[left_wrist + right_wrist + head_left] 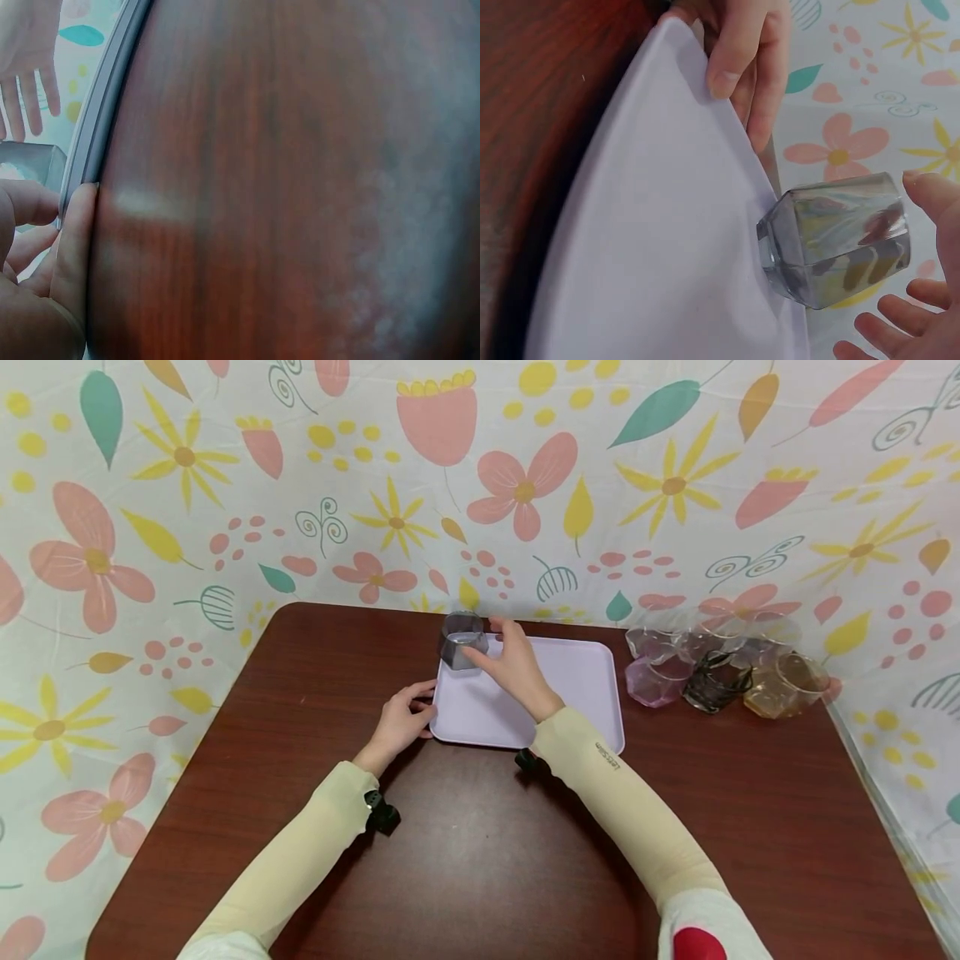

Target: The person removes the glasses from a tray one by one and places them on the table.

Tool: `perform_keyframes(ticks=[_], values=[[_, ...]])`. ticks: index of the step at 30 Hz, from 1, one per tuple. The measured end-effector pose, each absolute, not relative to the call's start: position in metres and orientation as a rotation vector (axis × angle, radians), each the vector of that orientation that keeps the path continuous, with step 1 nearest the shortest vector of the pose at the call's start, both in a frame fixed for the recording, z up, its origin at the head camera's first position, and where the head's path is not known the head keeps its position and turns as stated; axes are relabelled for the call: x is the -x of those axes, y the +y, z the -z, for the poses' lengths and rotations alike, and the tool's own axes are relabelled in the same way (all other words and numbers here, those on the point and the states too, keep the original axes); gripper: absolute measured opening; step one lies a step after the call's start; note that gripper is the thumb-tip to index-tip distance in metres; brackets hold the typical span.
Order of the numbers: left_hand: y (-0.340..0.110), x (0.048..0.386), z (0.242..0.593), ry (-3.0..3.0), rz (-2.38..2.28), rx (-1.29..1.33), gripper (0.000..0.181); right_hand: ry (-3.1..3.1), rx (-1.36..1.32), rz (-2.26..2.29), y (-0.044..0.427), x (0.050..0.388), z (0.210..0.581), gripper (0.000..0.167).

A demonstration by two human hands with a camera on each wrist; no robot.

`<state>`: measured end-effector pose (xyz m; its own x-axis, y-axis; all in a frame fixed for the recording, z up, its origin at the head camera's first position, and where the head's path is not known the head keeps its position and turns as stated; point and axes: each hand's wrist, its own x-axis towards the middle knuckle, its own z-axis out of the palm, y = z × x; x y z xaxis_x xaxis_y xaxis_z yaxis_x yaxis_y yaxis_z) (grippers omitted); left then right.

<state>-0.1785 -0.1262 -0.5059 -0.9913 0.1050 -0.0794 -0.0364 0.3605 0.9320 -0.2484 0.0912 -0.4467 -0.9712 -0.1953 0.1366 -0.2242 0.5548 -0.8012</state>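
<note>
A pale lilac tray point(570, 681) lies on the brown table. On its far left corner stands a grey, see-through faceted glass point(462, 643), which the right wrist view shows with a narrower base on the tray. My left hand point(400, 720) grips the tray's left edge, its thumb and fingers pinching the rim point(96, 112) in the left wrist view. Beside the glass, my right hand point(517, 664) has its fingers spread; the right wrist view shows a gap between the fingertips point(922, 289) and the glass.
Several see-through glasses stand grouped right of the tray, among them a pink one point(658, 681), a dark one point(716, 683) and an amber one point(780, 685). Patterned cloth point(525, 552) hangs behind the table point(465, 860).
</note>
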Motion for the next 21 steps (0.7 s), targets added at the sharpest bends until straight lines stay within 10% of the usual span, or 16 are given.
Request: perform_keyframes(ticks=[21], values=[[-0.128,0.18,0.507,2.48,-1.694,-0.065,0.049,-2.791,-0.316,-1.596,0.067,0.271,0.464,0.092]])
